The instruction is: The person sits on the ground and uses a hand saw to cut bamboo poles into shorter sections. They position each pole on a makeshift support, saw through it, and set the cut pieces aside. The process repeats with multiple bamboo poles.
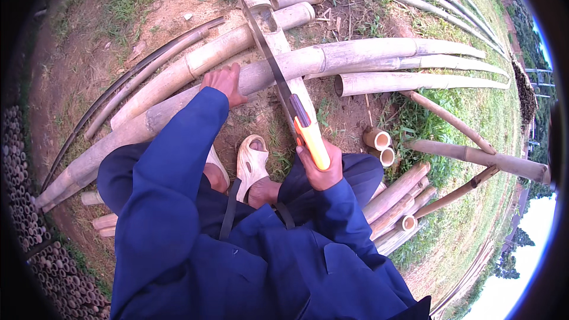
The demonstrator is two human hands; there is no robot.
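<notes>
A long bamboo pole (261,77) runs across in front of me, from the lower left to the upper right. My left hand (226,85) is closed over it, left of the saw. In my right hand (320,164) is the yellow-orange handle of a hand saw (270,59). Its dark blade lies across the top of the pole and reaches past it toward the far side. Whether the teeth have cut into the bamboo, I cannot tell. Beneath the pole and the blade stretches a pale bamboo support (277,42), with a notch near its far end.
Other bamboo poles (403,83) lie to the right and at the far side. Short cut pieces (394,201) are piled at my right, near a bamboo trestle (474,155). Stacked bamboo tubes (53,272) fill the left edge. My sandalled feet (253,169) rest just below the pole.
</notes>
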